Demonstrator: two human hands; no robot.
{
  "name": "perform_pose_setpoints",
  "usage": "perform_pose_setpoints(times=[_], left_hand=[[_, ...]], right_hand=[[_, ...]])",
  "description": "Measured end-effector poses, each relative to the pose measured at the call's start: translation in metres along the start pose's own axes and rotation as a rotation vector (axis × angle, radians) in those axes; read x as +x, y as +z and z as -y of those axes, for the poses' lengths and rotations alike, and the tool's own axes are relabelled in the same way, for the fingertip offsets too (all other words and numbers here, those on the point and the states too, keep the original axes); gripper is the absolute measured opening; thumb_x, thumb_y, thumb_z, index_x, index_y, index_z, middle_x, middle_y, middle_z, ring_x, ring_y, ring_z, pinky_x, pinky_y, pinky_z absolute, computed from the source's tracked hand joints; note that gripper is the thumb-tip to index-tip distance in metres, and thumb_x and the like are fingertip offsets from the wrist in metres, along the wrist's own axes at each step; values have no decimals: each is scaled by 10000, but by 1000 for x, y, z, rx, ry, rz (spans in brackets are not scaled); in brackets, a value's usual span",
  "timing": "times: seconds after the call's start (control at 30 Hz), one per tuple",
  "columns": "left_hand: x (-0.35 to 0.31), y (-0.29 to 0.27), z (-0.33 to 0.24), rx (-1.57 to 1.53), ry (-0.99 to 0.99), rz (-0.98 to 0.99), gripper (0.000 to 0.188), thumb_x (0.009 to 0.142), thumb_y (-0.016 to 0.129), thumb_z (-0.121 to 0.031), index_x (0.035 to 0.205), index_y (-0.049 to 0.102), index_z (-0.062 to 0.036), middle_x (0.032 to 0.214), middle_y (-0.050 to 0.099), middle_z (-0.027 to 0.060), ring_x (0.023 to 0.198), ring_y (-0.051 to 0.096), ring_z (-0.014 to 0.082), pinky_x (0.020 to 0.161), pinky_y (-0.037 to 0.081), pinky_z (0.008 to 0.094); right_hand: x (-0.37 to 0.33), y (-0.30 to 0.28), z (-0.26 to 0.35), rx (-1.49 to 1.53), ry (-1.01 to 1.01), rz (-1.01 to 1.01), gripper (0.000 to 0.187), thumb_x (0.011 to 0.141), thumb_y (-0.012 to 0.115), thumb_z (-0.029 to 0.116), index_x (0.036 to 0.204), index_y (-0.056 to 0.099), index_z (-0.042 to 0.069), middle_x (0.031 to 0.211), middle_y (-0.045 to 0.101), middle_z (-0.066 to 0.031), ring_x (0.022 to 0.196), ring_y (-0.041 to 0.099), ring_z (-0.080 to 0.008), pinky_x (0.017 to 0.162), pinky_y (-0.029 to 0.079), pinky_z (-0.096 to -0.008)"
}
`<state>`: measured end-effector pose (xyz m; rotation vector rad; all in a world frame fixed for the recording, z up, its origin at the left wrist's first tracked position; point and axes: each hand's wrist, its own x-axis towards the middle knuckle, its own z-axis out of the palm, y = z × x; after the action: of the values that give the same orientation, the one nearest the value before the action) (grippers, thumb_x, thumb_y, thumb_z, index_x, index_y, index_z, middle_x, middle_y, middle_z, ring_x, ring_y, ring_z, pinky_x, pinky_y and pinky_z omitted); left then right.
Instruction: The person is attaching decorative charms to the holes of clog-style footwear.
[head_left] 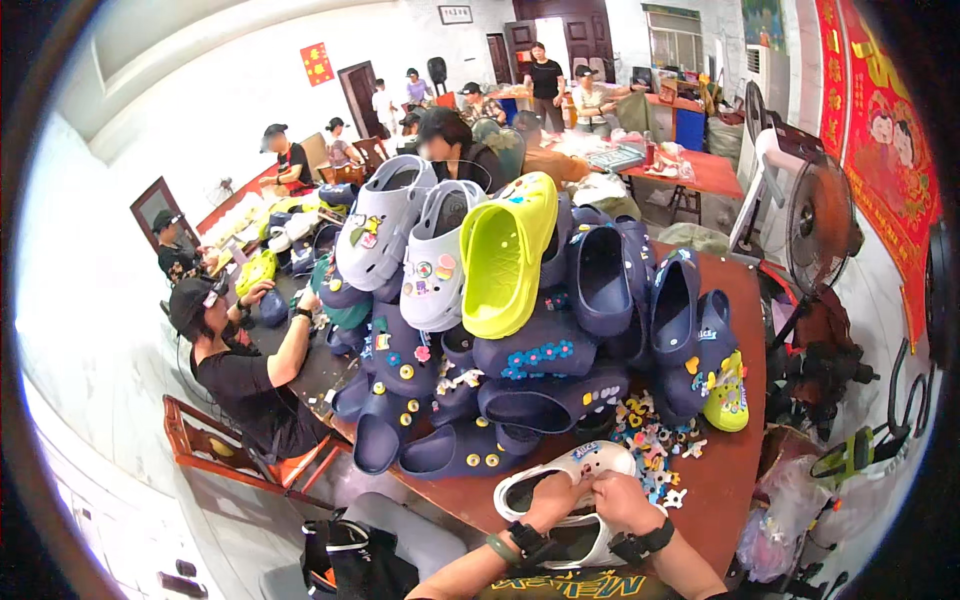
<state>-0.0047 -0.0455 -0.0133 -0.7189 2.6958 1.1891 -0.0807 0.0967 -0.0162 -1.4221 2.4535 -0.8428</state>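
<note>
Near the table's front edge, a white clog (612,455) with charms on its toe lies beneath my hands. My left hand (555,500) reaches into the clog's opening, its fingers curled round the upper. Beside it my right hand (625,500) is closed, fingertips pinched against the same upper; whatever is between them is too small to make out. The fingertips of both hands nearly meet. Just below, a second white clog (575,545) is partly covered by my wrists. Several loose charms (655,450) in mixed colours are heaped right behind my right hand.
A tall pile of clogs rises beyond my hands, with navy clogs (540,400), grey clogs (385,225) and a yellow-green clog (510,255). A co-worker (250,350) sits at the left. A standing fan (820,225) and plastic bags (790,515) are at the right.
</note>
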Motion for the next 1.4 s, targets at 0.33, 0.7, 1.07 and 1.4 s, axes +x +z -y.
perform_pose_setpoints(times=[0.33,0.7,1.07,1.4], left_hand=[[16,37,59,-554,196,123,501,871,593,-426,1194,593,-42,1148,631,165,1080,580,314,910,426,364],[10,17,37,-784,216,222,439,882,631,-248,1228,554,12,1174,619,124,1067,571,221,946,421,324],[10,41,61,-544,354,114,486,849,583,-400,1142,599,-12,1018,654,196,945,619,339,807,465,405],[11,-6,16,-970,55,147,290,826,627,-53,1091,617,66,1026,673,99,906,638,160,764,500,290]], right_hand=[[-9,-7,-5,338,48,-290,131,787,666,87,901,707,38,839,679,-130,747,654,-262,649,503,-325],[15,-19,-25,515,141,4,107,797,679,74,868,685,-6,721,653,-39,630,566,-83,581,462,-255],[-1,6,22,35,245,-188,50,766,589,118,763,598,69,787,639,-164,758,621,-352,648,486,-414],[-23,-52,-78,196,458,-497,146,829,623,176,870,632,36,781,661,-137,710,645,-273,624,487,-376]])
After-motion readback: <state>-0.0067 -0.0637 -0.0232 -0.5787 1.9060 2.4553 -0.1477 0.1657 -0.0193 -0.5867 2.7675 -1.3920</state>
